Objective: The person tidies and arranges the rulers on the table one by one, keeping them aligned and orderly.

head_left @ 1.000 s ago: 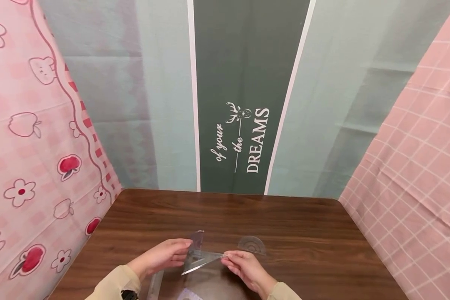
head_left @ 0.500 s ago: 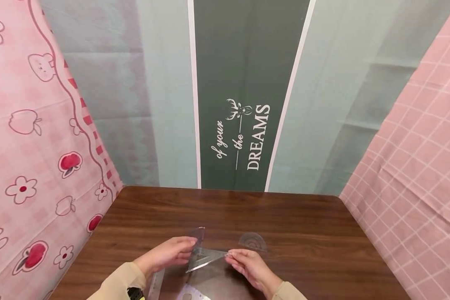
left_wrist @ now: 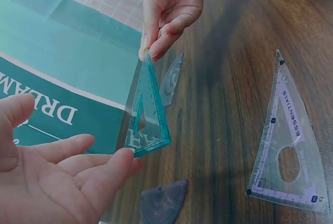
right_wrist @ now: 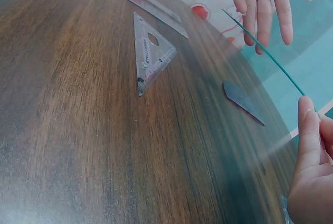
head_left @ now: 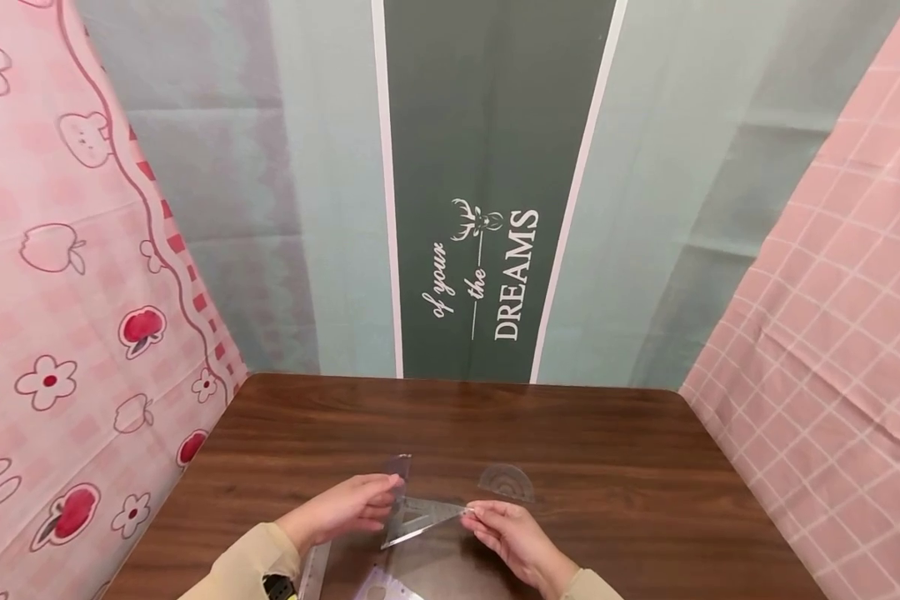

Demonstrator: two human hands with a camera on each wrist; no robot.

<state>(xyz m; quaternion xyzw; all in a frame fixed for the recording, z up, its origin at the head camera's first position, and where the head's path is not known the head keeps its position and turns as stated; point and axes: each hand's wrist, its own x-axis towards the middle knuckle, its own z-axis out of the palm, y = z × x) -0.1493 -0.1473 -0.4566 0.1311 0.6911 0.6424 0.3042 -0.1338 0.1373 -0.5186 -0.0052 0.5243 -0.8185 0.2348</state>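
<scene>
My right hand (head_left: pixel 512 537) pinches the narrow tip of a small clear set square (head_left: pixel 438 512) between thumb and fingers, holding it above the table. In the left wrist view the set square (left_wrist: pixel 153 112) hangs tip up, looking greenish, with a triangular cut-out. My left hand (head_left: pixel 345 507) is beside its wide end, fingers extended; in the right wrist view that hand (right_wrist: pixel 263 13) lies behind the set square's thin green edge. A purple-marked set square (left_wrist: pixel 286 135) with an oval hole and the word ESSENTIALS lies on the wood.
A clear protractor (head_left: pixel 506 483) lies beyond my right hand. Past my left hand is a purple-tinted clear piece (head_left: pixel 401 468), seen lying flat in the right wrist view. A straight clear ruler (right_wrist: pixel 140 0) lies near the left side. Curtains surround the brown table (head_left: pixel 607 442).
Both hands and the set square have shifted slightly to the right. The right hand keeps its pinch on the tip, and the left fingers stay extended.
</scene>
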